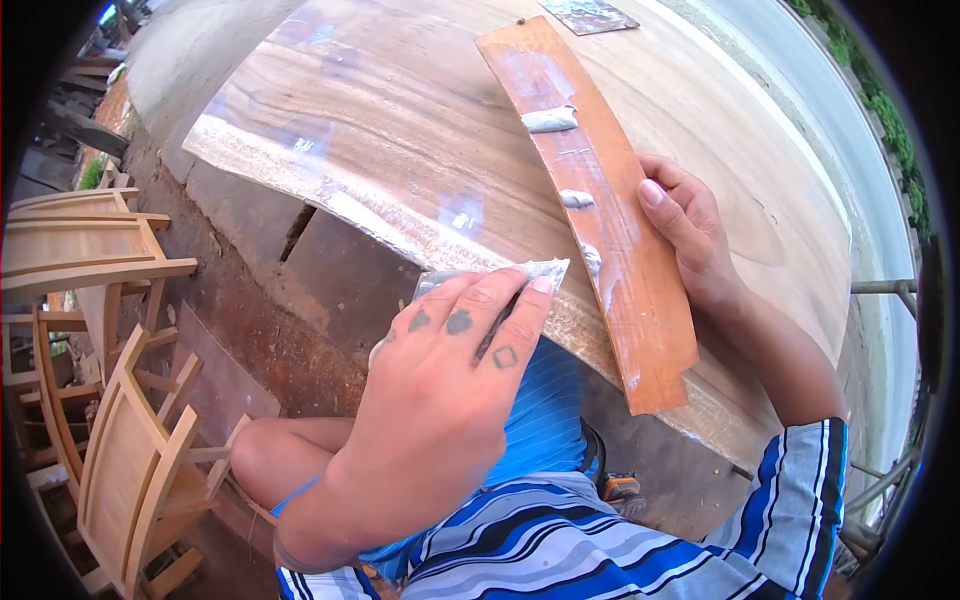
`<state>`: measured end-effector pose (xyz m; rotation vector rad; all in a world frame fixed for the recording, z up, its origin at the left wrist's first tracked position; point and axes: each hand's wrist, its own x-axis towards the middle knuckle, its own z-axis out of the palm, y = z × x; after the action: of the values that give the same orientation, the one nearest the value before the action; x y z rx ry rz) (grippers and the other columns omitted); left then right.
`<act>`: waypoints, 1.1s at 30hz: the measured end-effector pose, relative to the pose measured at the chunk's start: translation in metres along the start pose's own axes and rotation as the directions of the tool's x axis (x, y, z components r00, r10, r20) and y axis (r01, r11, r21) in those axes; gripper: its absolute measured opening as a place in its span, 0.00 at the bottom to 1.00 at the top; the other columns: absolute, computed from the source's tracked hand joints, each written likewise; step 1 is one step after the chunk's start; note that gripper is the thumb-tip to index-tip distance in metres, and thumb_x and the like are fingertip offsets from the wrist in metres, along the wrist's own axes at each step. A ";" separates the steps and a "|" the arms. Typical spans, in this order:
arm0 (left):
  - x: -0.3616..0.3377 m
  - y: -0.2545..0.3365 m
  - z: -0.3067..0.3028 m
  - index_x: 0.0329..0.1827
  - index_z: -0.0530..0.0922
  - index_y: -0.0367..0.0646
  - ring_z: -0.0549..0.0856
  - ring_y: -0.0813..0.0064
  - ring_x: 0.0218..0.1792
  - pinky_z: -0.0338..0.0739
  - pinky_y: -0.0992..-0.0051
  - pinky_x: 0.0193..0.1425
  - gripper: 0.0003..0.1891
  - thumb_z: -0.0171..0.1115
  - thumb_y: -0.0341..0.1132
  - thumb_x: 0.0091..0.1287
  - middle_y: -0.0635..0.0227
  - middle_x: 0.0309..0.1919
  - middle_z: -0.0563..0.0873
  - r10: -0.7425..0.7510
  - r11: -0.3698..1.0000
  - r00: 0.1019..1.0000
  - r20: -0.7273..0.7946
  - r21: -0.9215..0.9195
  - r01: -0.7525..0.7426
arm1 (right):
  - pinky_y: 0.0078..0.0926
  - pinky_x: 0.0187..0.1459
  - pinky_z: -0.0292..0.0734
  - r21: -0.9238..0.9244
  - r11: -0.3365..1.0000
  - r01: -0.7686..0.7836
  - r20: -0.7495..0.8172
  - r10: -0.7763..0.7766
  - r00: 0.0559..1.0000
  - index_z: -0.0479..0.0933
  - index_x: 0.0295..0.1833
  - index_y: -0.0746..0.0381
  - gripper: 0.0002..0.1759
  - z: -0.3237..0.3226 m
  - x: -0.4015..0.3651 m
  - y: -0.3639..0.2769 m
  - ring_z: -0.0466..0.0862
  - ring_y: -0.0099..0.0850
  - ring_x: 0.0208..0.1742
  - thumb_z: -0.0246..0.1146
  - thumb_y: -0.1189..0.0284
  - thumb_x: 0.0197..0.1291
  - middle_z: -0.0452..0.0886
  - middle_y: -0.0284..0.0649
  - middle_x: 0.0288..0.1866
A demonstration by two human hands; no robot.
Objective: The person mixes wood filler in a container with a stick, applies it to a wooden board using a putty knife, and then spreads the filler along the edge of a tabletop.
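Observation:
My left hand (pixel 450 340), tattooed on the fingers, is closed on a thin flat spreader (pixel 550 270) whose edge is smeared with whitish paste. It is just left of a long, slightly curved orange-brown wooden strip (pixel 625 260), not touching it. My right hand (pixel 690 220) grips the strip's right edge, thumb on top and the other fingers partly hidden. Several grey-white paste dabs (pixel 550 119) lie along the strip's left side, with thin smears around them. Beneath the strip is a large wood-grained board (pixel 400 110) with a pale, rough edge.
A small paste-marked plate (pixel 590 15) lies at the board's far edge. Wooden chair-like frames (pixel 150 460) stand at the left. An orange and black tool (pixel 620 490) is near my lap, partly hidden. Metal bars (pixel 885 288) are at the right.

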<state>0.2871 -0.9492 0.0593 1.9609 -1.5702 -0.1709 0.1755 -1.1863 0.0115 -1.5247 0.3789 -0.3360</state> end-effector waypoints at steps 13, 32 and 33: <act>0.019 0.030 -0.012 0.60 0.76 0.33 0.80 0.51 0.54 0.75 0.59 0.57 0.27 0.55 0.15 0.52 0.52 0.56 0.80 0.043 0.998 0.901 0.432 -0.064 -0.017 | 0.20 0.52 0.74 -0.038 0.999 0.035 -0.010 -0.035 0.999 0.68 0.63 0.73 0.23 0.002 -0.002 -0.003 0.80 0.20 0.49 0.54 0.65 0.73 0.82 0.41 0.50; -0.041 -0.086 0.124 0.69 0.63 0.26 0.71 0.47 0.66 0.66 0.59 0.71 0.26 0.45 0.16 0.65 0.38 0.64 0.69 -0.117 0.974 0.594 -0.796 0.026 0.227 | 0.19 0.57 0.69 -0.163 0.986 -0.044 -0.073 0.032 0.997 0.67 0.65 0.72 0.29 0.000 -0.002 -0.002 0.77 0.20 0.53 0.54 0.58 0.70 0.79 0.40 0.54; -0.038 -0.088 0.129 0.70 0.60 0.24 0.70 0.45 0.66 0.66 0.57 0.71 0.27 0.47 0.16 0.65 0.36 0.65 0.67 -0.067 0.958 0.637 -0.768 0.130 0.257 | 0.18 0.57 0.69 -0.158 0.986 -0.042 -0.089 0.028 0.996 0.67 0.65 0.72 0.30 0.002 -0.002 -0.002 0.77 0.20 0.53 0.54 0.58 0.70 0.79 0.40 0.54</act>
<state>0.2905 -0.9534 -0.1012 1.9465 -0.8613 0.7247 0.1748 -1.1836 0.0135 -1.6621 0.5106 -0.3511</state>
